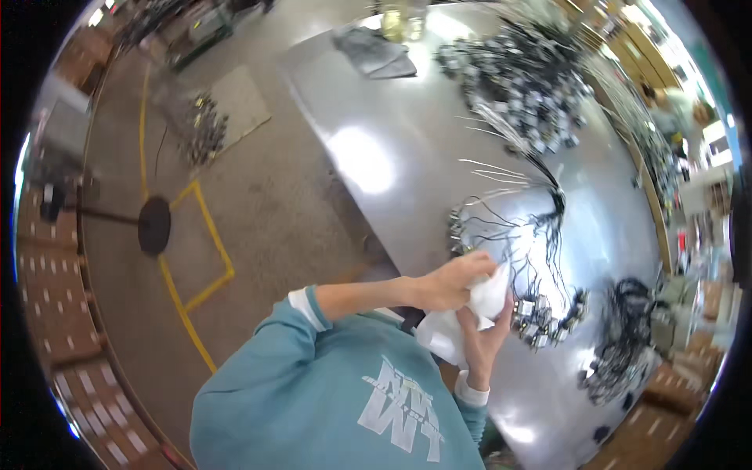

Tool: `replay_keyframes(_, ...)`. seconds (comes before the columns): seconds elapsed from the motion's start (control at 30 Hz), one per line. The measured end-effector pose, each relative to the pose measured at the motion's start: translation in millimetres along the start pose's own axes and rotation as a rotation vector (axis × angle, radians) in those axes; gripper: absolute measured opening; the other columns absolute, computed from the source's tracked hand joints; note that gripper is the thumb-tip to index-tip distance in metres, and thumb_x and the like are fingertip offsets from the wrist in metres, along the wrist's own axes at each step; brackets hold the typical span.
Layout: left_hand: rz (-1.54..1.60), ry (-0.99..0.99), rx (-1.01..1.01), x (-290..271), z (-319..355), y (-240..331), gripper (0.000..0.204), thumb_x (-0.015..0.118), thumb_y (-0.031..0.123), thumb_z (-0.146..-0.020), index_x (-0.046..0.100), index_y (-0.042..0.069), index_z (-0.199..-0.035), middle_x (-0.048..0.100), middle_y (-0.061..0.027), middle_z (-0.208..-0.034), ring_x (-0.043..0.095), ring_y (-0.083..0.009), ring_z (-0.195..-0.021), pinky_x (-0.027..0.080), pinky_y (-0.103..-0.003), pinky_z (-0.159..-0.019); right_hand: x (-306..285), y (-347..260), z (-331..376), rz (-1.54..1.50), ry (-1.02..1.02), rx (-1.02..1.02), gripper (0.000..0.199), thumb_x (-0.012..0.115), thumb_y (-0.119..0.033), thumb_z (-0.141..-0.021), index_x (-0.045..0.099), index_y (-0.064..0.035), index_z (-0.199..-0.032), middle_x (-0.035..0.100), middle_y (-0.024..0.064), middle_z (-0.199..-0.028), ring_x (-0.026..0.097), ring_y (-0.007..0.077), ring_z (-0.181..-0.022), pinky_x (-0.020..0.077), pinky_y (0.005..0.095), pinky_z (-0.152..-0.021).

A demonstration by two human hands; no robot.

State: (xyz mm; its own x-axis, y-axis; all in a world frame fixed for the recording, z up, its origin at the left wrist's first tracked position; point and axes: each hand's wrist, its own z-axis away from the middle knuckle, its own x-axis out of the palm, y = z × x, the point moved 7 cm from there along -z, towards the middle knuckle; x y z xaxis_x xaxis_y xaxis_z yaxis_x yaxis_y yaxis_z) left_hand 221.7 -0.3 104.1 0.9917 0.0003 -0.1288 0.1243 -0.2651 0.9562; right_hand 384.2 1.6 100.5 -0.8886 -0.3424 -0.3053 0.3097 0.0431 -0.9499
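A white, crumpled plastic bag [489,296] is held in front of my chest, at the near edge of a metal table. My left hand [453,283] is closed on its upper part, knuckles up. Lower down and to the right, my right hand [487,337] grips the bag's side, thumb toward me. The bag's loose lower part [440,335] hangs against my sweatshirt. Whether anything is inside it I cannot tell. Just beyond my hands lie a cluster of small metal-and-white parts [540,319] and thin black cables [554,251].
On the metal table [415,157] a large heap of cabled parts [521,86] lies at the far side, with a grey cloth [374,53] left of it. More coiled black cables [623,337] are at the right. Yellow lines [207,227] mark the floor at left, near a round black base [154,225].
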Motion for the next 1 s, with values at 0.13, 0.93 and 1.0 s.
replay_keyframes(0.13,-0.074,-0.060,-0.058,-5,-2,10,0.054,0.081,0.000,-0.079,0.062,0.001,-0.129,0.059,-0.0157,-0.126,0.061,-0.0358,-0.120,0.051,-0.041,-0.102,-6,0,-1,-0.015,0.073,-0.084,0.058,0.083,0.000,-0.084,0.064,0.0001,-0.139,0.072,0.0108,-0.124,0.068,0.0197,-0.113,0.0531,0.0339,-0.100)
replay_keyframes(0.93,0.807,-0.305,-0.675,-22,-35,-5,0.106,0.086,0.042,-0.084,0.032,0.000,-0.165,0.052,-0.0183,-0.155,0.058,-0.0296,-0.140,0.052,-0.044,-0.113,-47,-69,-31,0.019,-0.059,-0.673,0.064,0.071,-0.013,-0.071,0.074,-0.0186,-0.135,0.057,0.0176,-0.154,0.055,0.0389,-0.137,0.0389,0.0546,-0.114)
replay_keyframes(1.0,0.767,-0.299,-0.691,-24,-38,-8,0.104,0.087,0.040,-0.083,0.034,0.000,-0.164,0.054,-0.0181,-0.153,0.059,-0.0297,-0.138,0.053,-0.044,-0.112,-54,-72,-25,-0.009,-0.072,-0.683,0.063,0.072,-0.014,-0.074,0.073,-0.0184,-0.137,0.052,0.0184,-0.157,0.052,0.0406,-0.139,0.0367,0.0556,-0.117)
